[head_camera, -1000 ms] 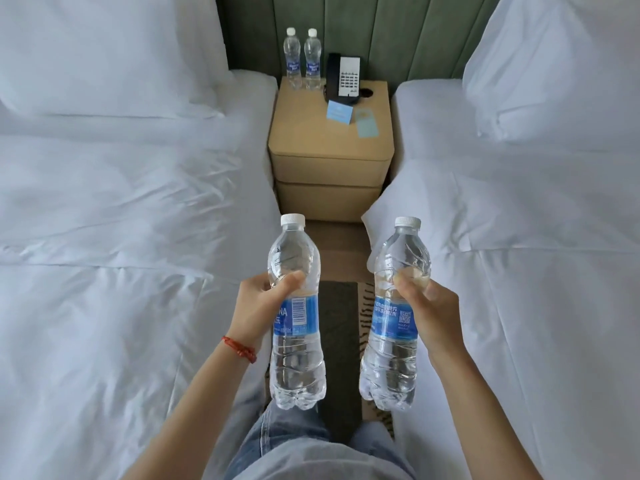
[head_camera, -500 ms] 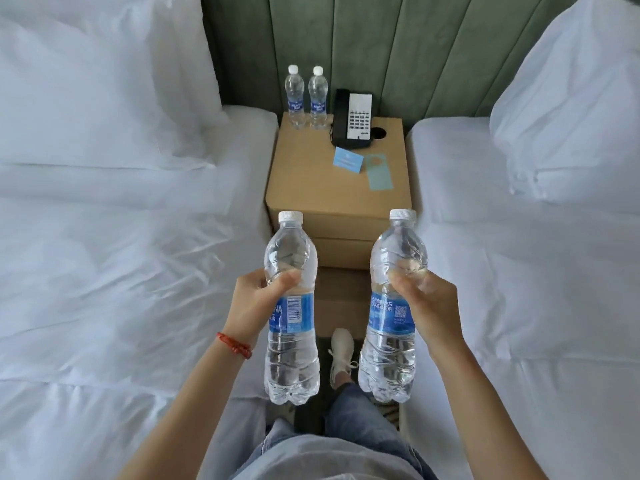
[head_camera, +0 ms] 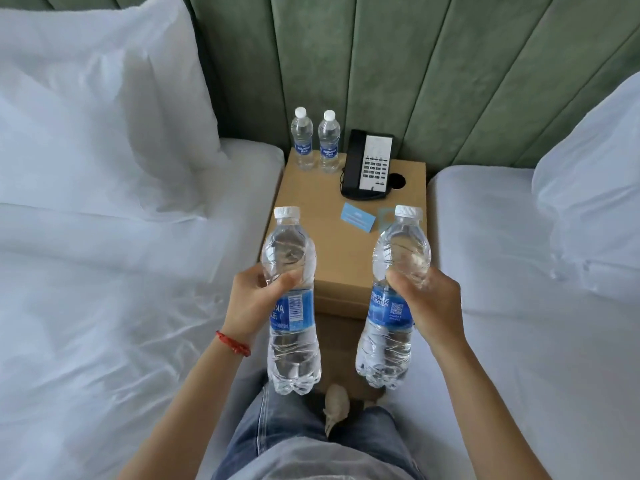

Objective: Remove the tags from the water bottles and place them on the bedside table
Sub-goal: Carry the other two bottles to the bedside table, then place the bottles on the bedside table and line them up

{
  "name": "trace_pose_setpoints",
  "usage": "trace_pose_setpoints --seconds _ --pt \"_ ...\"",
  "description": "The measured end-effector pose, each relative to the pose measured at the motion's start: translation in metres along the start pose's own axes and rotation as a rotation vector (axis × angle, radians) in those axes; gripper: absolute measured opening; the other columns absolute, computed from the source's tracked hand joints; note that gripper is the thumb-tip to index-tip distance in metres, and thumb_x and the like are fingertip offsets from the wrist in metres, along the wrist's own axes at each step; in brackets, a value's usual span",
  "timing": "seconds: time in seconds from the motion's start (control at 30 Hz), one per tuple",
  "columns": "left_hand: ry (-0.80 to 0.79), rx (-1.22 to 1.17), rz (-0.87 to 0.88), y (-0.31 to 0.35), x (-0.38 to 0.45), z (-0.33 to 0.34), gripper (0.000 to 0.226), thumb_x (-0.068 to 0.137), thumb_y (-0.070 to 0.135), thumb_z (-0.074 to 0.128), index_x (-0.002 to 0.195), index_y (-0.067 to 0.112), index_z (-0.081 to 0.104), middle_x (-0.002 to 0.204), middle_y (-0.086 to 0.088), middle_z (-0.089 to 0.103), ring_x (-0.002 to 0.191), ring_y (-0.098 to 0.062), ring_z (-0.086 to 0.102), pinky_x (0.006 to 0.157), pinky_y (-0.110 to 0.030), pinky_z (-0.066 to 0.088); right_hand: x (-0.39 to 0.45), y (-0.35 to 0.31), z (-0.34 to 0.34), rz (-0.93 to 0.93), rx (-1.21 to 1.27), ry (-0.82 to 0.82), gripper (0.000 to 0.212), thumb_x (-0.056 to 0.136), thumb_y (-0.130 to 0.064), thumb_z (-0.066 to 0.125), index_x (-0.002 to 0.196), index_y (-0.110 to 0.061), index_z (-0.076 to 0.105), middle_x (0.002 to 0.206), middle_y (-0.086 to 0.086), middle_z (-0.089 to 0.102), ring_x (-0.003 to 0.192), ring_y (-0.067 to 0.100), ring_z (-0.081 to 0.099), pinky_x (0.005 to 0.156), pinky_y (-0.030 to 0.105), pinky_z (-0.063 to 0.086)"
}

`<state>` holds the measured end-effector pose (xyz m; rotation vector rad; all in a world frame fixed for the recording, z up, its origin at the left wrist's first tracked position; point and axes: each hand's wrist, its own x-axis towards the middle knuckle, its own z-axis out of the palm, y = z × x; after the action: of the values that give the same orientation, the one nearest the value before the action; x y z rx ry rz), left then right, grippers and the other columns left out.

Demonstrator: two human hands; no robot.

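Left hand (head_camera: 254, 299) grips one water bottle (head_camera: 292, 299) around its middle, thumb across the front; right hand (head_camera: 427, 303) grips a second bottle (head_camera: 391, 306) the same way, both upright, held apart in the air in front of the bedside table (head_camera: 332, 251). Two more bottles (head_camera: 315, 143) stand side by side at the table's back left corner, just beside a phone (head_camera: 369, 164), with a blue card (head_camera: 356, 221) lying near the table's middle.
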<state>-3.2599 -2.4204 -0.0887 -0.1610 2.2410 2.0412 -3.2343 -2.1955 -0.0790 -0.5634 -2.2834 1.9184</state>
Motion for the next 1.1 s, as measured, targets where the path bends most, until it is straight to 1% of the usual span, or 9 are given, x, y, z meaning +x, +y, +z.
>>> trace_pose_setpoints --seconds 0.13,0.3,0.37,0.5,0.6,0.73,0.83,0.97,1.1 --pt "-0.034 0.012 0.026 0.000 0.051 0.001 0.024 0.064 0.036 0.073 0.082 0.021 0.071 0.074 0.009 0.074 0.070 -0.008 0.069 0.056 -0.014 0.050 0.041 -0.003 0.016 0.002 0.009 0.004 0.017 0.062 -0.033 0.070 0.075 -0.024 0.064 0.064 -0.022 0.068 0.064 -0.007 0.064 0.051 0.008 0.046" --pt "-0.071 0.003 0.012 -0.005 0.132 -0.007 0.026 0.063 0.037 0.073 0.081 0.018 0.069 0.071 0.010 0.073 0.066 -0.006 0.069 0.053 -0.012 0.048 0.098 -0.011 0.049 0.013 -0.039 0.046 0.015 0.072 -0.020 0.077 0.078 -0.026 0.065 0.069 -0.008 0.070 0.067 0.000 0.065 0.058 0.018 0.052" --pt "-0.084 0.021 0.003 -0.005 0.164 -0.013 0.032 0.060 0.043 0.072 0.079 0.019 0.069 0.071 0.010 0.073 0.067 -0.007 0.069 0.055 -0.013 0.048 0.119 -0.016 0.065 0.024 -0.066 0.063 0.017 0.069 -0.027 0.076 0.081 -0.021 0.066 0.072 0.004 0.069 0.069 0.014 0.065 0.061 0.031 0.052" --pt "-0.091 0.042 -0.026 -0.009 0.220 -0.026 0.039 0.057 0.047 0.070 0.080 0.016 0.068 0.072 0.010 0.073 0.069 -0.008 0.069 0.058 -0.015 0.051 0.162 -0.019 0.097 0.031 -0.095 0.079 0.039 0.057 -0.044 0.069 0.077 -0.011 0.063 0.053 -0.008 0.053 0.049 -0.001 0.047 0.050 0.012 0.039" --pt "-0.085 0.067 -0.062 -0.012 0.252 -0.030 0.030 0.056 0.044 0.070 0.076 0.023 0.065 0.067 0.018 0.070 0.065 0.000 0.066 0.055 -0.011 0.049 0.192 -0.018 0.116 0.049 -0.091 0.073 0.047 0.054 -0.051 0.068 0.077 -0.010 0.063 0.063 0.014 0.056 0.058 0.006 0.048 0.054 0.018 0.041" --pt "-0.083 0.069 -0.064 -0.021 0.286 -0.031 0.024 0.059 0.035 0.074 0.079 0.027 0.065 0.072 0.021 0.071 0.070 0.001 0.066 0.057 -0.011 0.049 0.232 -0.007 0.135 0.030 -0.062 0.046 0.032 0.054 -0.047 0.072 0.078 -0.027 0.065 0.068 -0.015 0.069 0.065 -0.002 0.063 0.057 0.013 0.047" --pt "-0.071 0.062 -0.063 -0.032 0.308 -0.026 0.032 0.055 0.045 0.072 0.082 0.028 0.065 0.078 0.019 0.072 0.075 -0.002 0.068 0.059 -0.012 0.050 0.263 0.010 0.144 0.012 -0.076 0.013 0.032 0.055 -0.045 0.073 0.082 -0.029 0.065 0.073 -0.016 0.070 0.069 0.001 0.065 0.061 0.017 0.050" --pt "-0.060 0.072 -0.066 -0.056 0.341 -0.014 0.034 0.057 0.039 0.076 0.085 0.024 0.066 0.080 0.017 0.072 0.078 -0.004 0.068 0.060 -0.013 0.050 0.301 0.038 0.156 -0.036 -0.092 -0.023 0.036 0.056 -0.045 0.074 0.087 -0.030 0.064 0.077 -0.018 0.070 0.072 0.001 0.066 0.064 0.015 0.049" --pt "-0.042 0.093 -0.051 -0.084 0.371 -0.004 0.052 0.055 0.042 0.074 0.095 0.011 0.063 0.090 0.002 0.071 0.084 -0.011 0.068 0.067 -0.022 0.055 0.335 0.067 0.171 -0.058 -0.138 -0.062 0.043 0.052 -0.049 0.075 0.090 -0.036 0.060 0.077 -0.022 0.070 0.075 -0.002 0.066 0.067 0.017 0.052"
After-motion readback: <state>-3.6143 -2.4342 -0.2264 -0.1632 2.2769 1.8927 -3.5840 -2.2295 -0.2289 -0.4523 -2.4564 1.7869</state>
